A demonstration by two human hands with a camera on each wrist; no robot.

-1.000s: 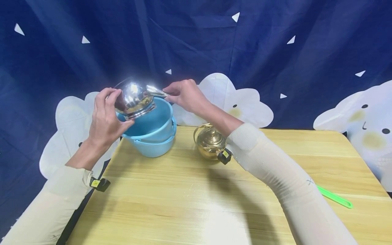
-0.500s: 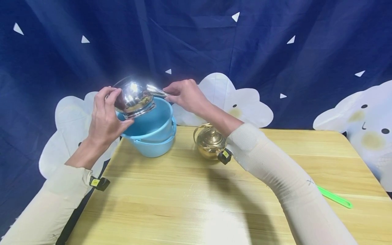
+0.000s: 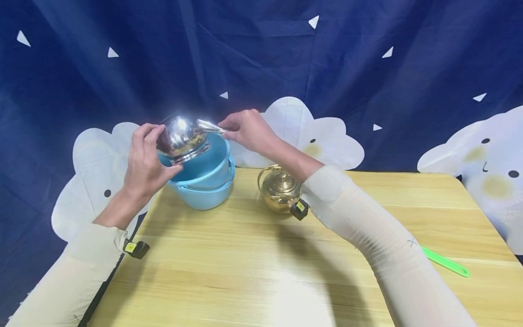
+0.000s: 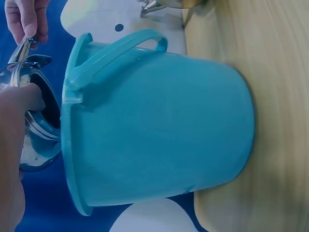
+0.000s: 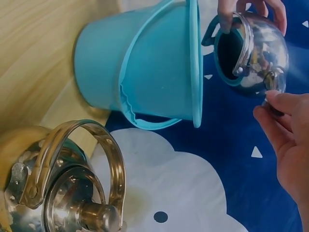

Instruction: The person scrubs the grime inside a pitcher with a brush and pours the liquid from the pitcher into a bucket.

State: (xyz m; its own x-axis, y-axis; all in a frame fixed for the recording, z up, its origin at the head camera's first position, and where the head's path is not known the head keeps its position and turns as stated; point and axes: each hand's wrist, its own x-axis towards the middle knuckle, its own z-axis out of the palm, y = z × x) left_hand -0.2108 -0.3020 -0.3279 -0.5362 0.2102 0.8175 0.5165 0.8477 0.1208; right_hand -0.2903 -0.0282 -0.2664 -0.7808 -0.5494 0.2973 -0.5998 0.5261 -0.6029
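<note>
A shiny silver kettle without a lid is tipped upside down over the blue bucket. Its dark round mouth faces down into the bucket, as both wrist views show. My left hand grips the kettle's body from the left, with the thumb at the rim of the mouth. On the other side, my right hand pinches the tip of the spout between thumb and fingers. In the left wrist view, the rim of the kettle is close to the bucket's rim.
A gold kettle with its lid on stands on the wooden table, below my right forearm. A green handle lies at the right, partly behind my sleeve. A dark blue curtain with white clouds hangs behind the table.
The silver kettle has sunk slightly towards the bucket and moved a little right. My left hand has moved down with it, and my right hand has dipped slightly at the spout.
</note>
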